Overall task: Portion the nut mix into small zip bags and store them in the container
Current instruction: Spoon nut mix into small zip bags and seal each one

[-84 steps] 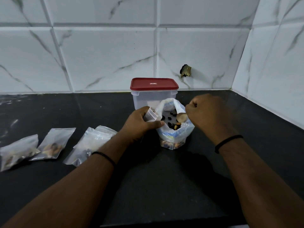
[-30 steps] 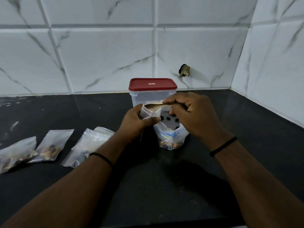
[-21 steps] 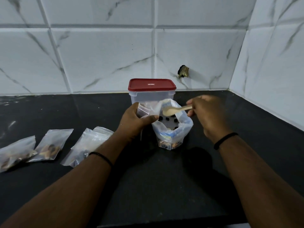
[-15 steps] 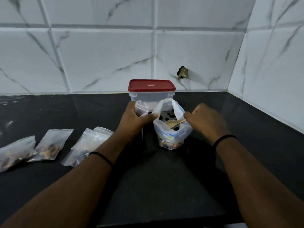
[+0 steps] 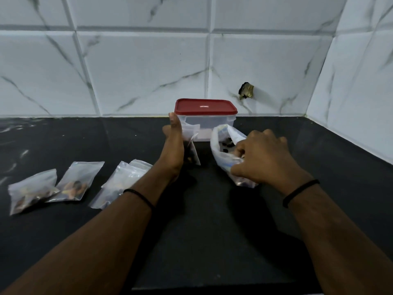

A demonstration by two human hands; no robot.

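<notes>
The small zip bag [image 5: 192,145] has been drawn leftward, clear of the nut mix bag [image 5: 225,154], by the left hand [image 5: 173,150]; the right hand [image 5: 263,160] has been lowered onto the bag's side.

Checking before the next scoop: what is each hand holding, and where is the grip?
Left hand grips a small zip bag along its side; right hand grips the nut mix bag at its side.

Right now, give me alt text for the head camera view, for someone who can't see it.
On a black counter, the left hand holds a small zip bag upright while the right hand reaches into the large bag of nut mix. A closed red-lidded container stands behind; three zip bags lie to the left.
</notes>
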